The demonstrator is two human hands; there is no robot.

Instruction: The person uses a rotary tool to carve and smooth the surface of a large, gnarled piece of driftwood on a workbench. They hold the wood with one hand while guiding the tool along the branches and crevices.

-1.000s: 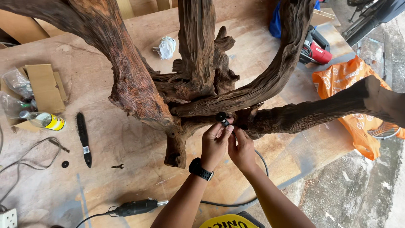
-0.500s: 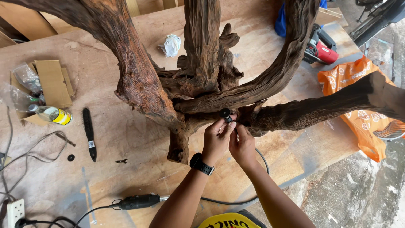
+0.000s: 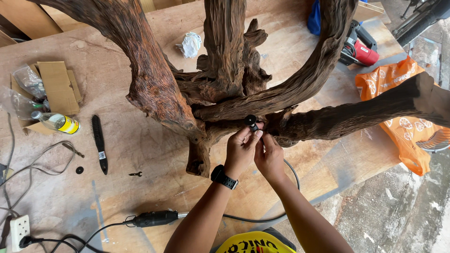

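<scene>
Both hands meet at the middle of the big driftwood root [image 3: 225,84] standing on the desk [image 3: 140,154]. Left hand [image 3: 241,150], with a black watch [image 3: 224,177] on the wrist, has its fingers curled shut around a small black tool head [image 3: 251,122], whose round tip pokes up just above the fingertips and sits right against the wood where the branches join. Right hand [image 3: 270,157] is pressed against the left, fingers bent in toward the same piece; whether it actually grips it or only steadies it, cannot tell, view blocked by the left hand. A grey hose [image 3: 286,206] loops away from under the right wrist toward the black rotary tool body [image 3: 152,218] lying on the desk near the person.

Progress, judged from this: root looks already shaped and cleaned over most of its surface, with no loose dust pile seen. Work at the joint looks mid-step, the tool head in hand at the wood; whether it is running can't be told. Wire brush [image 3: 99,143] lies unused well to the left, with a small wrench [image 3: 135,174] and black disc [image 3: 79,170] near it. Red power tool [image 3: 358,47] parked at the far right, untouched.
</scene>
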